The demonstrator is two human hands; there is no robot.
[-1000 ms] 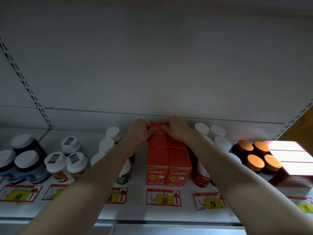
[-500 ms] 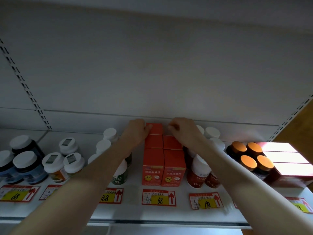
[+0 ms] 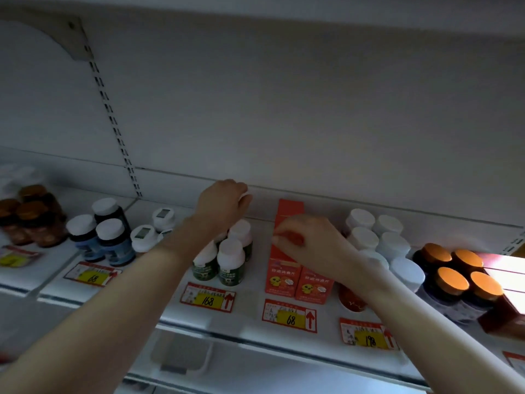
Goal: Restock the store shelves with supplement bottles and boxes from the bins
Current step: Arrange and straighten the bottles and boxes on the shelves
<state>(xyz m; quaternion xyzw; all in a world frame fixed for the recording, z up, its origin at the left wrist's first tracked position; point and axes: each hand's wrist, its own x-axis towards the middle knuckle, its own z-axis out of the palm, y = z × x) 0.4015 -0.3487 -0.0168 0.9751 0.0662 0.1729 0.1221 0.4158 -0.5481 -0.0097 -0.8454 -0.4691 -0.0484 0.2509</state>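
- Head view: your left hand [image 3: 224,203] has left the red boxes [image 3: 295,268] and curls over a white bottle cap [image 3: 243,197] left of them.
- Right hand [image 3: 309,243] stays pinching the box tops.
- Boxes look placed; no bins in view.

Below my left hand [image 3: 224,206], a yellow shelf tag [image 3: 208,297] reads 168. Under my right hand [image 3: 309,245], another tag [image 3: 289,316] reads 68. Right of that wrist, a third tag [image 3: 368,335] reads 198. Box print is unreadable.
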